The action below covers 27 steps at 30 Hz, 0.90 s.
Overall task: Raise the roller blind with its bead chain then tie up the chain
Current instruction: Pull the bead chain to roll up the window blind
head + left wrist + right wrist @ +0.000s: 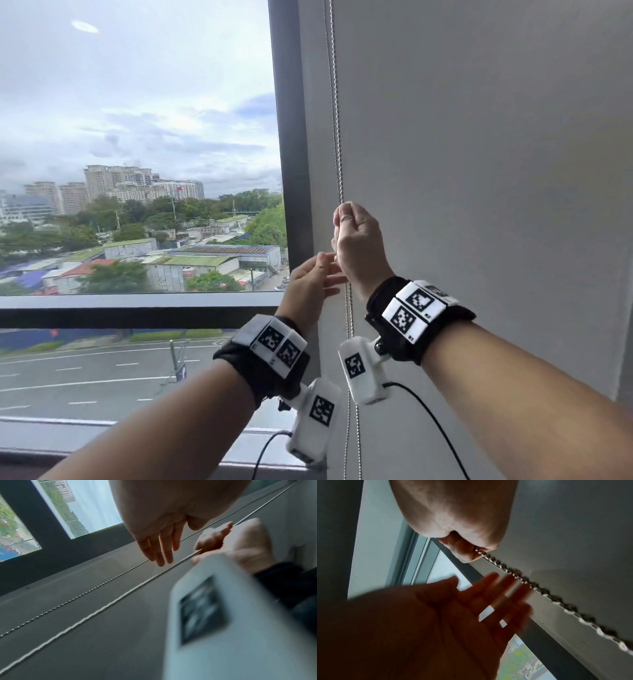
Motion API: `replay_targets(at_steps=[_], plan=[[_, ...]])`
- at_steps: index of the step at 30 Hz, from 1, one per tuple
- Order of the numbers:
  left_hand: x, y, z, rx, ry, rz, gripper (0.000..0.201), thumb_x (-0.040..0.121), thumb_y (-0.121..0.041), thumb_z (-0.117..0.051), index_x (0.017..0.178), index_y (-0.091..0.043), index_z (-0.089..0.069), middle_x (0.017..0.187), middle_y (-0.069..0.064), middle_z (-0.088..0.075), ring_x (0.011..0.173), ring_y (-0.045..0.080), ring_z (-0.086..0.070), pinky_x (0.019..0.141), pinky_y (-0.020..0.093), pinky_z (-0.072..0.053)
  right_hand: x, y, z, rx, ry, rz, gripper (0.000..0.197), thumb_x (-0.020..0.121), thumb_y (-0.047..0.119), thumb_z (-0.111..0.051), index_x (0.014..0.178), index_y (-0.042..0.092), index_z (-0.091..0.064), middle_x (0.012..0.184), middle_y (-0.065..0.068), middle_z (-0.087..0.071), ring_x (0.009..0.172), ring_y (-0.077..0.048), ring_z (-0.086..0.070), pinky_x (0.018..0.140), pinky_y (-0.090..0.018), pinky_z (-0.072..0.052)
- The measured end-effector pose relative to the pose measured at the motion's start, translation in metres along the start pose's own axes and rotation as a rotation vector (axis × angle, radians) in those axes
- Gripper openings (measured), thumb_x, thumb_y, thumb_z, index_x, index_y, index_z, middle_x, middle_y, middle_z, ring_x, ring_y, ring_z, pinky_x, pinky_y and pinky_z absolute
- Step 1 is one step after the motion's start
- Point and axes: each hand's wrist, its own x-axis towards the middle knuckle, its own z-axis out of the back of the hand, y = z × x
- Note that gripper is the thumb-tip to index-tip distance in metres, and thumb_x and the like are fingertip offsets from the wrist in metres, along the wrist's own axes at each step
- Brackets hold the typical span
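The grey roller blind (479, 137) hangs down over the right part of the window. Its metal bead chain (337, 137) runs straight down along the blind's left edge as two strands. My right hand (356, 236) is curled in a fist round one strand, which is taut above it. In the right wrist view the chain (544, 592) comes out of the closed fingers (462, 551). My left hand (313, 279) is just below and left of the right one, fingers straight and spread. In the left wrist view its fingers (159, 547) lie against the other strand (85, 593) without gripping it.
A dark window frame post (291, 137) stands left of the chain, with the glass pane (137, 120) beyond it. A grey ledge (137, 303) crosses below the pane. Wrist cameras (363, 370) with black cables hang under both wrists, close to the chain's lower part.
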Motion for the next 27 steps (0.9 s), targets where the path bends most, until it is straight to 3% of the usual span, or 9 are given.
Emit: replay_targets(at_steps=[4, 6, 8, 11, 14, 17, 20, 23, 27], plan=[[0.016, -0.021, -0.009, -0.06, 0.01, -0.069, 0.031, 0.098, -0.02, -0.035, 0.099, -0.003, -0.061, 0.085, 0.01, -0.06, 0.07, 0.014, -0.057, 0.061, 0.02, -0.049, -0.029, -0.027, 0.002, 0.003, 0.018, -0.033, 0.03, 0.094, 0.027, -0.04, 0.068, 0.032, -0.053, 0.066, 0.012, -0.055, 0.063, -0.014, -0.051, 0.064, -0.038, -0.045], [0.022, -0.026, -0.013, -0.039, -0.001, -0.086, 0.034, 0.098, -0.021, -0.036, 0.108, 0.0, -0.06, 0.091, 0.012, -0.064, 0.076, 0.016, -0.06, 0.067, 0.021, -0.05, -0.044, -0.042, 0.002, 0.012, 0.053, -0.041, 0.033, 0.098, 0.026, -0.041, 0.07, 0.036, -0.055, 0.062, 0.018, -0.055, 0.06, -0.007, -0.047, 0.061, -0.034, -0.04], [0.026, -0.031, -0.015, -0.047, -0.001, -0.095, 0.034, 0.098, -0.024, -0.035, 0.103, -0.002, -0.06, 0.09, 0.013, -0.067, 0.074, 0.017, -0.062, 0.066, 0.024, -0.05, -0.057, -0.057, 0.001, 0.012, 0.069, -0.07, 0.031, 0.097, 0.027, -0.039, 0.068, 0.032, -0.05, 0.055, 0.017, -0.046, 0.054, -0.011, -0.036, 0.057, -0.036, -0.032], [0.033, -0.042, -0.02, -0.125, -0.023, -0.055, 0.035, 0.098, -0.028, -0.034, 0.095, -0.004, -0.06, 0.078, 0.014, -0.065, 0.064, 0.021, -0.062, 0.061, 0.03, -0.047, -0.07, -0.068, 0.002, 0.006, 0.049, -0.109, 0.028, 0.091, 0.025, -0.035, 0.064, 0.029, -0.041, 0.055, 0.012, -0.037, 0.052, -0.016, -0.03, 0.052, -0.031, -0.029], [0.038, -0.047, -0.025, -0.177, -0.051, -0.011, 0.038, 0.098, -0.03, -0.035, 0.089, -0.005, -0.061, 0.06, 0.006, -0.056, 0.046, 0.015, -0.048, 0.045, 0.025, -0.038, -0.077, -0.064, 0.005, 0.02, 0.044, -0.09, 0.034, 0.092, 0.016, -0.035, 0.063, 0.032, -0.041, 0.059, 0.014, -0.04, 0.055, -0.011, -0.033, 0.054, -0.03, -0.03], [0.037, -0.045, -0.03, -0.129, -0.086, -0.023, 0.036, 0.098, -0.023, -0.036, 0.073, -0.009, -0.057, 0.045, -0.005, -0.04, 0.036, 0.008, -0.029, 0.037, 0.017, -0.024, -0.08, -0.057, 0.007, 0.091, 0.112, -0.147, 0.038, 0.096, 0.002, -0.035, 0.066, 0.024, -0.043, 0.058, 0.01, -0.039, 0.051, -0.009, -0.032, 0.05, -0.027, -0.029], [0.035, -0.046, -0.032, -0.041, -0.152, -0.039, 0.039, 0.092, -0.006, -0.033, 0.058, -0.016, -0.049, 0.039, -0.009, -0.036, 0.032, 0.007, -0.026, 0.035, 0.015, -0.022, -0.076, -0.047, 0.009, 0.196, 0.182, -0.263, 0.043, 0.1, 0.003, -0.037, 0.063, 0.021, -0.047, 0.048, 0.01, -0.042, 0.043, -0.008, -0.035, 0.047, -0.027, -0.03], [0.031, -0.049, -0.03, -0.021, -0.194, -0.034, 0.043, 0.076, 0.008, -0.023, 0.052, -0.018, -0.047, 0.039, -0.007, -0.035, 0.033, 0.009, -0.025, 0.038, 0.015, -0.019, -0.066, -0.036, 0.015, 0.178, 0.229, -0.227, 0.039, 0.1, 0.006, -0.041, 0.065, 0.016, -0.055, 0.047, 0.005, -0.053, 0.04, -0.011, -0.049, 0.045, -0.026, -0.044], [0.022, -0.052, -0.031, -0.054, -0.196, -0.024, 0.04, 0.071, 0.014, -0.021, 0.055, -0.014, -0.046, 0.042, -0.003, -0.037, 0.033, 0.01, -0.028, 0.035, 0.014, -0.022, -0.035, -0.014, 0.021, 0.032, 0.187, -0.112, 0.028, 0.088, 0.027, -0.042, 0.071, 0.018, -0.063, 0.066, -0.002, -0.065, 0.065, -0.02, -0.061, 0.067, -0.047, -0.056]])
